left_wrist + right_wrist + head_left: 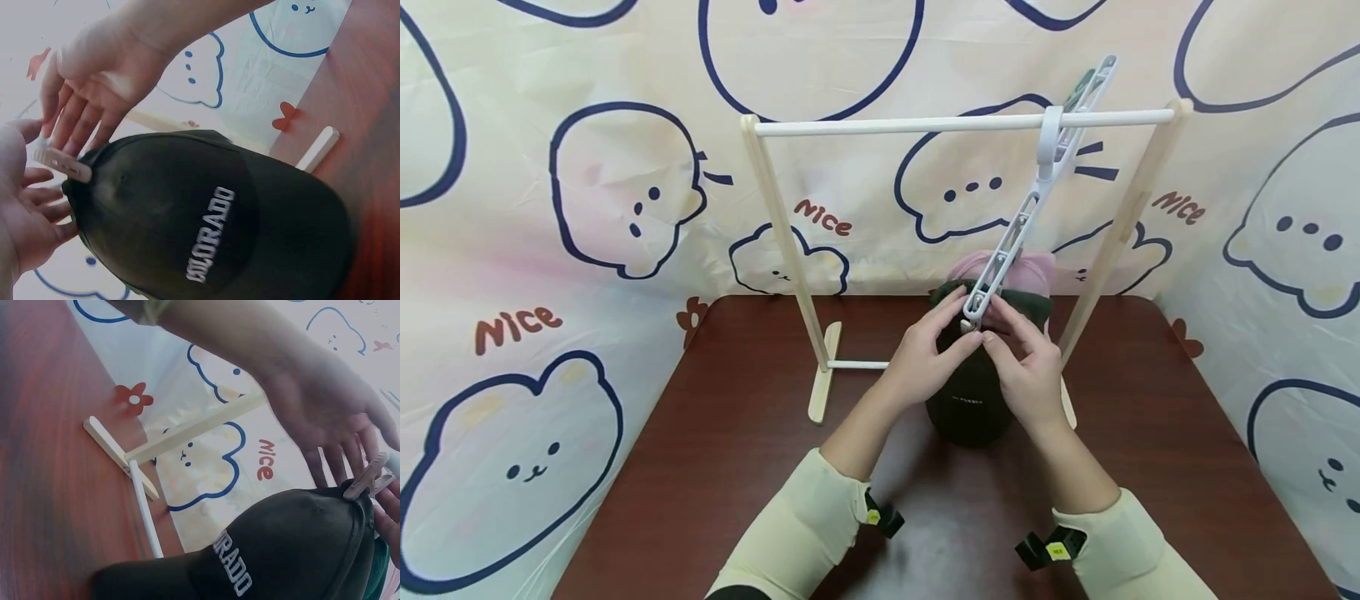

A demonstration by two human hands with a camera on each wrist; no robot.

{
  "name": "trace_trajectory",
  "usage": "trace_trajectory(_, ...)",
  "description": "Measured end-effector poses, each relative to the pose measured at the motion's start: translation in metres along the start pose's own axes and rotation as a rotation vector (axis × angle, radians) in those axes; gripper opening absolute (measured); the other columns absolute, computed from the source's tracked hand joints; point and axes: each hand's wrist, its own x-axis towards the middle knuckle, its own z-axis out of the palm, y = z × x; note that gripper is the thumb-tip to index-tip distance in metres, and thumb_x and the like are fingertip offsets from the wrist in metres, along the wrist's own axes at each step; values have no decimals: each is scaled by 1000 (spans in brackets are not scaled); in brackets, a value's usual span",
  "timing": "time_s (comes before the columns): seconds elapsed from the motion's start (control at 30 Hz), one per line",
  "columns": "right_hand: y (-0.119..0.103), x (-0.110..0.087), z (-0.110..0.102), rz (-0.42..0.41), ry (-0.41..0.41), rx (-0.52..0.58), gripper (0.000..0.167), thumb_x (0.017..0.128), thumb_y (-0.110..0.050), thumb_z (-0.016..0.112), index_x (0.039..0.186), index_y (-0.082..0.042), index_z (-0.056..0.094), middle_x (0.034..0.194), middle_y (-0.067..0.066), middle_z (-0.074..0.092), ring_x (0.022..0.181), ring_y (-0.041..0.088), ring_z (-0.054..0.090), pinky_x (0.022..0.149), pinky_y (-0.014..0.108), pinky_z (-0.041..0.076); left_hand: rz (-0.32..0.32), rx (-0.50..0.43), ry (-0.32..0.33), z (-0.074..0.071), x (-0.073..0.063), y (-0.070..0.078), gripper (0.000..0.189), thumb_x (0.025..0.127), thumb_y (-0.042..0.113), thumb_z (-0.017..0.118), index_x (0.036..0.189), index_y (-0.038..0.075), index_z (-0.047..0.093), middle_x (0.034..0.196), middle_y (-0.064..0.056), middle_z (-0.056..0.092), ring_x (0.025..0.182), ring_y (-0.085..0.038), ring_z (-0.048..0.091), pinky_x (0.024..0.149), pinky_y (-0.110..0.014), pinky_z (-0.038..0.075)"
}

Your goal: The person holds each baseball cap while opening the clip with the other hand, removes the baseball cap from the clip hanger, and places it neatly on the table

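dark red tabletop [760, 500], cartoon-print cloth [820, 50] behind. wooden rack [786, 233] on tabletop; pale hanger [1033, 200] slopes from top bar [880, 127]. left hand [925, 354] and right hand [1030, 371] both pinch 1 clip [62, 164] at hanger's near end. dark cap [973, 408] hangs beneath, something pink [1036, 271] behind.

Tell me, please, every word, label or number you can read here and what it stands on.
"COLORADO": in white, on the dark cap.
"Nice": in reddish brown, three times in the head view, on the patterned backdrop.
Too small to read: the cap's lettering in the head view; the yellow labels on the black wrist devices.
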Motion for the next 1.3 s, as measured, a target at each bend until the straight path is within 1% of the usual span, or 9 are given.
trace_trajectory(0.17,2,5,2,59,12,63,41,88,6,68,128,3,62,116,26,67,102,12,69,89,22,53,-40,8,39,-2,-11,-10,50,95,30,65,141,15,54,141,0,57,133,-10,49,111,-38,39)
trace_trajectory(0.33,2,11,7,147,3,119,37,85,4,72,121,5,66,109,20,70,95,13,70,85,23,55,-5,31,77,-4,-13,-17,40,95,23,65,134,11,60,134,-1,62,129,-11,53,110,-34,40)
trace_trajectory(0.47,2,15,11,213,-38,78,34,85,-1,74,118,5,68,103,15,71,90,11,69,81,23,57,44,52,108,-5,-14,-19,33,95,19,65,127,8,65,129,-4,65,124,-13,57,107,-32,43)
trace_trajectory(0.6,-2,17,16,246,-90,37,34,84,-3,76,116,4,68,102,20,69,88,9,68,80,22,56,53,68,157,-5,-16,-19,30,95,18,67,122,6,67,123,-5,68,120,-14,60,105,-31,45)
trace_trajectory(0.73,-23,20,21,238,-111,-60,34,82,-1,77,114,7,68,103,23,69,90,14,67,80,19,56,61,70,202,-5,-17,-18,27,94,19,68,117,5,69,117,-6,70,113,-15,63,102,-33,48)
trace_trajectory(0.87,-21,24,24,240,-113,-133,33,83,-7,78,112,6,69,99,20,70,87,16,67,76,17,55,57,57,229,-7,-17,-16,25,90,19,73,112,6,71,108,-5,72,104,-15,66,95,-35,52)
trace_trajectory(0.97,-7,26,22,253,-124,-125,32,84,-15,78,112,0,71,97,17,71,85,11,67,75,17,55,42,40,230,-9,-17,-16,25,87,19,76,109,7,72,103,-4,73,99,-14,67,91,-34,52)
trace_trajectory(1.1,-6,27,19,236,-167,-113,30,86,-20,78,112,-5,73,98,13,72,85,9,66,76,18,56,26,24,219,-13,-17,-18,25,86,22,78,107,10,73,101,-1,73,96,-10,66,91,-31,52)
trace_trajectory(1.3,-9,29,18,185,-229,-142,27,88,-20,75,112,-7,74,101,10,73,87,8,66,77,18,55,-42,23,141,-21,-19,-19,28,85,27,78,109,14,73,104,4,73,99,-8,64,92,-32,51)
